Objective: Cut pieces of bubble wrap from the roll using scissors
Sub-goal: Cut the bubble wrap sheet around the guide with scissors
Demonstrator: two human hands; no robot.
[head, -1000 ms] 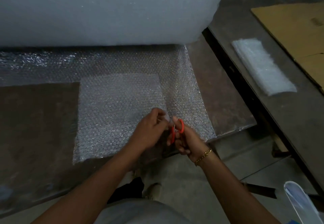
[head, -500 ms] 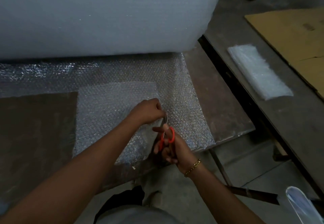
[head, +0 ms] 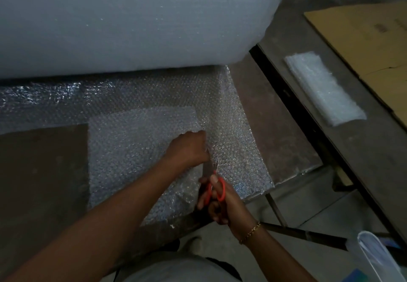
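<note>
Here: large roll (head: 132, 21) of bubble wrap across the back of a brown table (head: 44, 171), loose sheet (head: 233, 123) drawn forward from under it to the near edge, square piece (head: 132, 145) laid on top. Left hand (head: 189, 149) clenched on the sheet just beyond the blades; right hand (head: 224, 206), bracelet (head: 250, 233) at wrist, gripping orange scissors (head: 214, 188), blades pointed away into the sheet. Well apart to the right: folded wrap (head: 323, 87) beside cardboard (head: 363, 39).
</note>
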